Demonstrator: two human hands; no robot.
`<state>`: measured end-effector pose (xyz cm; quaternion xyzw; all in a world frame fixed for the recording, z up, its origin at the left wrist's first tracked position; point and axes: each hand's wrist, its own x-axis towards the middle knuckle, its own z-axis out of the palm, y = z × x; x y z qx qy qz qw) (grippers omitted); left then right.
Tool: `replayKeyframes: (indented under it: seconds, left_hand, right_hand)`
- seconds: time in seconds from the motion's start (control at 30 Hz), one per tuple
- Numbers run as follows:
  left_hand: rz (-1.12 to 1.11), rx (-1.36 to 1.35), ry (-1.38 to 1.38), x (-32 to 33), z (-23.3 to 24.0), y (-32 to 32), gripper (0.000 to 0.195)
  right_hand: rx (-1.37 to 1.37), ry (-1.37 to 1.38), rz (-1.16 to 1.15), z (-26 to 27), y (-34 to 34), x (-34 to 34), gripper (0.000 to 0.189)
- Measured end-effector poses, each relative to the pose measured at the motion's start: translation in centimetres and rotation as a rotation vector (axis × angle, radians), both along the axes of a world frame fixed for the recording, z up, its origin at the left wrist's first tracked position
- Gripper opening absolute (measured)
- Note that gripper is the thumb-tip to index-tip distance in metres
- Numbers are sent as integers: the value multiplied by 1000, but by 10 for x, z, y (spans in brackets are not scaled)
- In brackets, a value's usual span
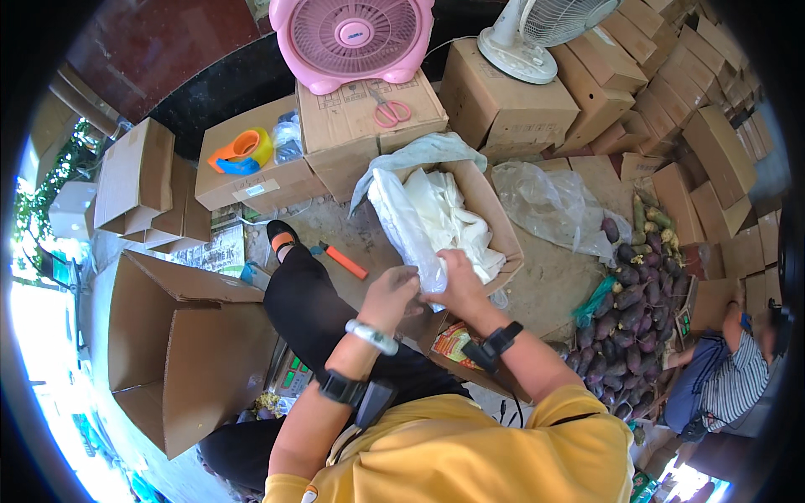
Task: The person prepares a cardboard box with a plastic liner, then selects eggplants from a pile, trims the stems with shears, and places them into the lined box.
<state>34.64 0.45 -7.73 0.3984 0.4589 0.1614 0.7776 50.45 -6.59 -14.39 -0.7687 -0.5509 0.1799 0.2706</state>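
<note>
A long, folded clear plastic bag (pixel 409 232) lies slanted over the left side of an open cardboard box (pixel 503 232). My right hand (pixel 462 286) grips its near end between thumb and fingers. Close against that same end, my left hand (pixel 390 295) has its fingers curled; whether they pinch the plastic is hard to see. Crumpled white plastic bags (pixel 456 214) fill the box, and a pale blue-grey cloth or sheet (pixel 427 149) drapes over its far rim. Below my right hand is another carton with a printed red and yellow packet (pixel 456 344) in it.
An open carton (pixel 207 352) stands left, beside a scale (pixel 295 374). An orange-handled tool (pixel 346 261) lies on the floor. Pink scissors (pixel 391 112), a tape dispenser (pixel 242 151) and fans top the far boxes. Right are purple-skinned vegetables (pixel 629 320) and a seated person (pixel 723 377).
</note>
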Motion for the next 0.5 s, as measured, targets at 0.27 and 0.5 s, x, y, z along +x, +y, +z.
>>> replayKeyframes:
  seconds: [0.27,0.5]
  left_hand:
    - [38,-109,123,15,-46,10,30]
    - [-4,-38,218,30,-54,4,35]
  right_hand:
    - [92,379,7,-42,-14,31,9]
    - [-266,979,-134,-21,-12,50,21]
